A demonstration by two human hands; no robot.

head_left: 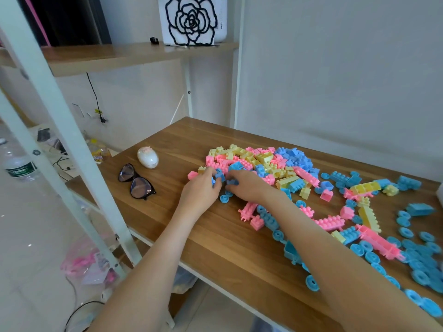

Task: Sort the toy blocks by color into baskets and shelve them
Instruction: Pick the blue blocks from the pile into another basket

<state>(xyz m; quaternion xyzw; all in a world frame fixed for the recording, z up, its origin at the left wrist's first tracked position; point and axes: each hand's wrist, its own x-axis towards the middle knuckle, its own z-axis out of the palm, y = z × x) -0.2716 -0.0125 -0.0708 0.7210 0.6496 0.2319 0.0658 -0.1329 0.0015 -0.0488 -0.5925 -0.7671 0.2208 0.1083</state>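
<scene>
Left hand [200,188] curls fingers around blue block [219,175]. Right hand [250,185] pinches small blue piece [232,182]. Both at left edge of mixed block pile [263,161] on wooden table [215,236]. Eyeglasses [135,182] lie further left.

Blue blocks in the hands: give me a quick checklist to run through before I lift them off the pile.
1. Left hand holds a blue block: ok.
2. Right hand pinches a small blue piece: ok.
3. Basket ready to take them: not ok, none in view.
4. Pile sorted by colour: not ok, pink, yellow and blue lie mixed.
5. Glasses apart from the blocks: ok, they lie left of the hands on the table.
</scene>
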